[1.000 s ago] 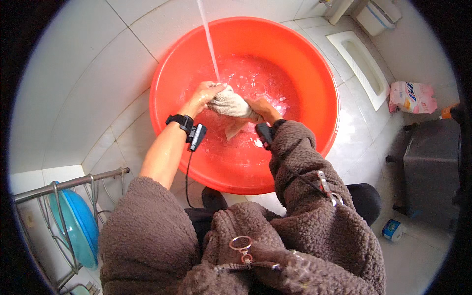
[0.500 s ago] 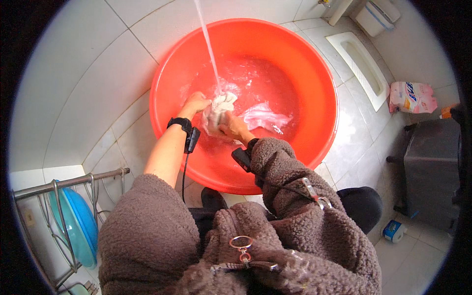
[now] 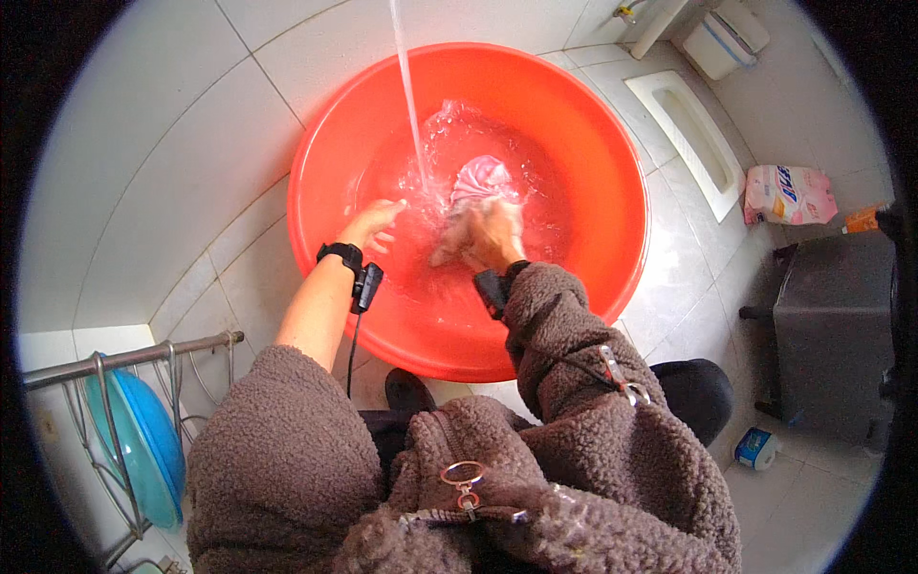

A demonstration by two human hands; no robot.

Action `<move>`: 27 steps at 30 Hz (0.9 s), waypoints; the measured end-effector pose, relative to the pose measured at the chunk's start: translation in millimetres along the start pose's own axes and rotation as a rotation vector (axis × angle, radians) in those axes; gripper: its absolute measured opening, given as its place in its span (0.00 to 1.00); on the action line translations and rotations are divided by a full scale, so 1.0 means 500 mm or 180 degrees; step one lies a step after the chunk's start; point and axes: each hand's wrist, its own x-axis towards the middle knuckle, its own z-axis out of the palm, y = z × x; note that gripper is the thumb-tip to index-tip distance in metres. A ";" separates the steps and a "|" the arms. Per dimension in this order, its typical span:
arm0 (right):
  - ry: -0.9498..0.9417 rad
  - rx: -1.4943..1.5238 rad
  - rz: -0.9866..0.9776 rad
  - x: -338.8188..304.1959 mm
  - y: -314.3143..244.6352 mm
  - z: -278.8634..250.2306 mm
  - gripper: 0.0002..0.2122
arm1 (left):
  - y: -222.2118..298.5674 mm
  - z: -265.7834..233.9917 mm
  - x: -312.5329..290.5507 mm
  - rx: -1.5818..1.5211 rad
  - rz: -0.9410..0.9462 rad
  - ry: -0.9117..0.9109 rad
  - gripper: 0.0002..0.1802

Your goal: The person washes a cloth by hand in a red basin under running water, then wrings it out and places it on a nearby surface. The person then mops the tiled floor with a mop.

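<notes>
A large red basin point(image 3: 612, 201) of water stands on the tiled floor, with a stream of water point(image 3: 411, 105) falling into it. Over its left side, my left hand point(image 3: 375, 226) is open, fingers apart, holding nothing. My right hand point(image 3: 497, 232) is down in the water, its fingers closed on a wet pale cloth point(image 3: 451, 243); splashing and motion partly blur the fingertips. Just beyond that hand, a bunched pink cloth point(image 3: 482, 178) rises above the surface, close against the pale one.
At left, a metal rack point(image 3: 143, 356) holds blue and teal basins point(image 3: 143, 435). A white squat toilet point(image 3: 688, 129) lies at the back right. Near it are a pink-and-white bag point(image 3: 789, 194), a dark grey bin-like object point(image 3: 832, 325) and a small blue-and-white package point(image 3: 757, 449).
My left hand has let go of the pale cloth and drawn back left. My right hand has moved right and farther in with it, beside the pink cloth, which is now bunched up.
</notes>
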 end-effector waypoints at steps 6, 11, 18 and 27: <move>-0.1785 0.3423 -0.0251 -0.067 -0.226 -0.062 0.15 | -0.006 0.001 0.025 -0.1488 0.0840 -0.1630 0.37; -0.0551 0.1479 -0.1385 -0.057 -0.292 -0.078 0.18 | -0.001 0.016 0.031 -0.0721 0.2579 -0.0734 0.19; -0.0320 -0.0425 -0.0078 0.111 -0.050 -0.102 0.21 | 0.112 0.043 -0.025 -0.1665 0.1354 -0.0761 0.18; 0.0122 -0.0689 0.1022 0.044 0.273 -0.090 0.28 | 0.033 -0.036 -0.019 -0.0485 0.0331 0.0181 0.26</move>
